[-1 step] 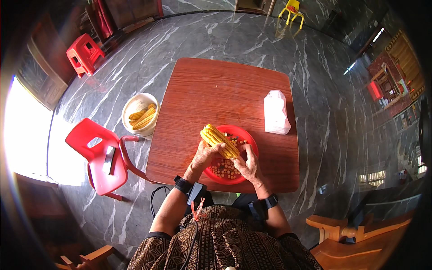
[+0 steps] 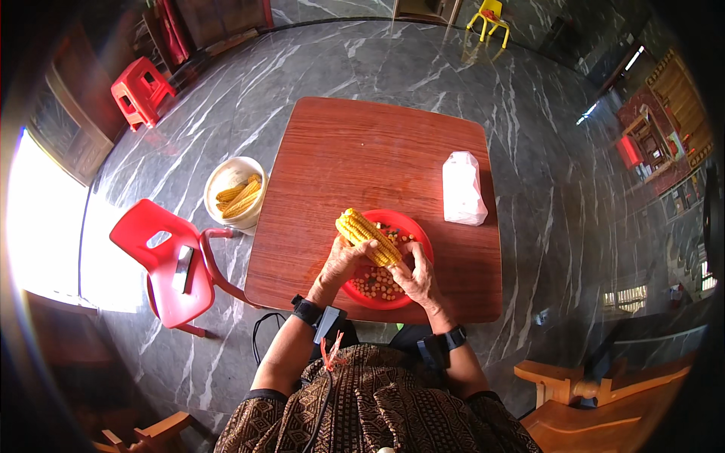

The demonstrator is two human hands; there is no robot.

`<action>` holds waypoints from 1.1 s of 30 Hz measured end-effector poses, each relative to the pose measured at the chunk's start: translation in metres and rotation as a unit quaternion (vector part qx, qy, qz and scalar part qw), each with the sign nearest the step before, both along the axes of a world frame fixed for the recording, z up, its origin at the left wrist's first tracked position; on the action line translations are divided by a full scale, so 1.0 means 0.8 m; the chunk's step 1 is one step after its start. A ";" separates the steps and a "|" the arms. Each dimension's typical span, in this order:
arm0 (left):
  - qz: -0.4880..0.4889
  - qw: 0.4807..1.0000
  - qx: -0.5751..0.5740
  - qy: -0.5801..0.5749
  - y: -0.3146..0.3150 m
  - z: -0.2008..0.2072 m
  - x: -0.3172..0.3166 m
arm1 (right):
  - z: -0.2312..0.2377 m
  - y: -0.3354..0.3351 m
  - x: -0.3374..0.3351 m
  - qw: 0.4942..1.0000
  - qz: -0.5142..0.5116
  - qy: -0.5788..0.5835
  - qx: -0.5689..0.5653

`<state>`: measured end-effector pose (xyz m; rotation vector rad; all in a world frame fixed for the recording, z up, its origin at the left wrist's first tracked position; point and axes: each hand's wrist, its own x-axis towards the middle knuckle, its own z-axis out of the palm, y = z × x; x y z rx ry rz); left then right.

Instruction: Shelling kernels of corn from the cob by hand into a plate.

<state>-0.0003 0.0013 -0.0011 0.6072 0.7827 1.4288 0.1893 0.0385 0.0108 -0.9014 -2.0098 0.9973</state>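
Above a red basin (image 2: 423, 230) I hold a yellow corn cob (image 2: 368, 235), tilted with its far end to the left. My left hand (image 2: 347, 259) is wrapped round its side, the thumb lying across the kernels. Fingers of my right hand (image 2: 416, 277) grip the near end of the cob. Loose corn kernels (image 2: 375, 285) lie scattered over the bottom of the basin, partly hidden by my hands and the cob. The basin rests on the near part of a reddish-brown wooden table (image 2: 370, 158).
A white bucket (image 2: 214, 184) with several corn cobs (image 2: 240, 198) stands left of the table. Beside it is a red chair (image 2: 185, 298) with a dark object on its seat. A white packet (image 2: 463, 189) sits at the table's right. Farther off stand a red stool (image 2: 141, 90) and a yellow chair (image 2: 489, 21).
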 end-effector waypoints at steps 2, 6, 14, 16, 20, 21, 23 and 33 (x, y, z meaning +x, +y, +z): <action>-0.002 1.000 0.001 0.007 0.000 -0.003 -0.001 | 0.006 0.001 0.001 0.999 0.020 0.019 -0.036; 0.005 1.000 0.006 -0.017 0.002 -0.002 0.003 | 0.006 0.001 0.000 1.000 0.011 0.016 -0.018; 0.005 1.000 0.006 -0.020 0.001 -0.004 0.002 | 0.008 0.000 -0.001 0.996 0.003 0.051 -0.069; 0.008 1.000 0.011 -0.017 0.001 0.000 0.003 | 0.010 -0.001 0.000 0.996 0.008 0.058 -0.066; 0.014 1.000 0.015 -0.020 0.001 0.000 0.003 | 0.007 -0.001 0.000 0.998 0.012 0.057 -0.038; 0.013 1.000 0.010 -0.021 0.001 0.001 0.003 | 0.006 0.000 0.000 0.998 0.012 0.057 -0.039; 0.012 1.000 0.005 -0.021 0.001 0.002 0.003 | 0.005 0.000 0.001 0.999 0.013 0.051 -0.015; 0.008 1.000 0.008 -0.005 0.003 -0.003 0.001 | 0.009 0.005 0.006 0.997 0.045 0.050 -0.041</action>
